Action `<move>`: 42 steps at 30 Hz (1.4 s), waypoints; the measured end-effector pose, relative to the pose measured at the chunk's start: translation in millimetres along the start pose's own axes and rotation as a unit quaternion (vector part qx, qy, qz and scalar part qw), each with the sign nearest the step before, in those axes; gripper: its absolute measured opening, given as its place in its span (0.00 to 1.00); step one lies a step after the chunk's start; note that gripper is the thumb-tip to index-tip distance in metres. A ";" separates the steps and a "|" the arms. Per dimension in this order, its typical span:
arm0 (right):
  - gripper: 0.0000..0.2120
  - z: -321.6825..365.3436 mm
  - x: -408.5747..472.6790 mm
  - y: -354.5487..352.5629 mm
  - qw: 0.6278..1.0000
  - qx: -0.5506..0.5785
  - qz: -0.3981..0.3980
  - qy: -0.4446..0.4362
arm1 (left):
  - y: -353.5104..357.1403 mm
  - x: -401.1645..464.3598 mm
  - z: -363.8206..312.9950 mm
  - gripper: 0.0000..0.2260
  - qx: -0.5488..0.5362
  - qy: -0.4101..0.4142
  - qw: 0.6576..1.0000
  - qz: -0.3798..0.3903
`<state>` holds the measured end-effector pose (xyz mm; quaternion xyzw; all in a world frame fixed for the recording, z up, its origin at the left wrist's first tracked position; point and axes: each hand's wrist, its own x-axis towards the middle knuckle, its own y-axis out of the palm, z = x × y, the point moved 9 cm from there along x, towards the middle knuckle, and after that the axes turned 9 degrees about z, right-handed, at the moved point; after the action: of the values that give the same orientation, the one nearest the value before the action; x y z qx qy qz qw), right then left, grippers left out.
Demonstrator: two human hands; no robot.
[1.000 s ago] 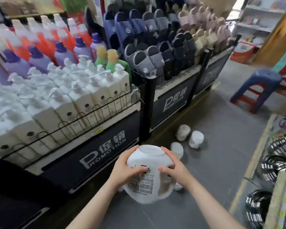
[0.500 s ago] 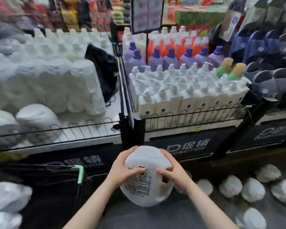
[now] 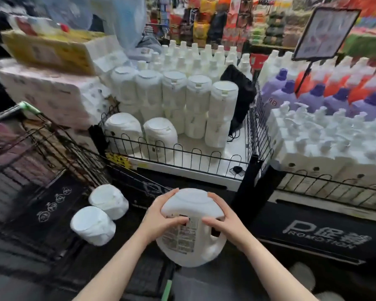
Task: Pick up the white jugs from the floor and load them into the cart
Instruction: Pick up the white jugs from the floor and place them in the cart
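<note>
I hold a white jug [image 3: 190, 246] with a printed label in both hands, its flat base turned away from me. My left hand [image 3: 161, 216] grips its left side and my right hand [image 3: 224, 222] its right side by the handle hole. The jug hangs above the near right corner of the black wire cart [image 3: 52, 153], whose green-tipped handle shows at the upper left and lower middle. Two white jugs [image 3: 100, 213] lie on their sides inside the cart. Parts of other white jugs [image 3: 301, 275] show on the floor at the lower right.
Behind the cart a low wire-fenced display shelf [image 3: 182, 153] holds stacked white jugs and packs of paper rolls. To the right stand white pump bottles [image 3: 326, 135], purple and orange bottles, and a sign on a pole [image 3: 326, 33]. A black post [image 3: 254, 181] divides the displays.
My view has swung left from the slipper and bottle displays to the cart. The jug stays gripped in both hands and now hangs over the cart, where two jugs lie.
</note>
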<state>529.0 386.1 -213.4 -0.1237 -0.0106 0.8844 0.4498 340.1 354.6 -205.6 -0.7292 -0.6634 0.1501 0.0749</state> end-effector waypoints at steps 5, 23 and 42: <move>0.36 -3.5 39.8 85.3 1.000 -0.006 -0.003 0.014 | -75.2 -17.6 57.5 0.37 0.013 -0.018 0.999 0.031; 0.35 -85.3 156.8 301.9 0.979 0.060 0.100 0.164 | -219.3 -72.5 247.4 0.45 0.170 -0.126 0.954 0.214; 0.32 -219.3 189.6 384.6 0.961 -0.033 0.116 0.249 | -198.3 -92.4 370.7 0.53 0.415 -0.136 0.768 0.469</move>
<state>167.0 288.3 -515.7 -0.3550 0.0864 0.8710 0.3285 27.8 251.3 -483.2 -0.8192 -0.1154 0.5250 0.1998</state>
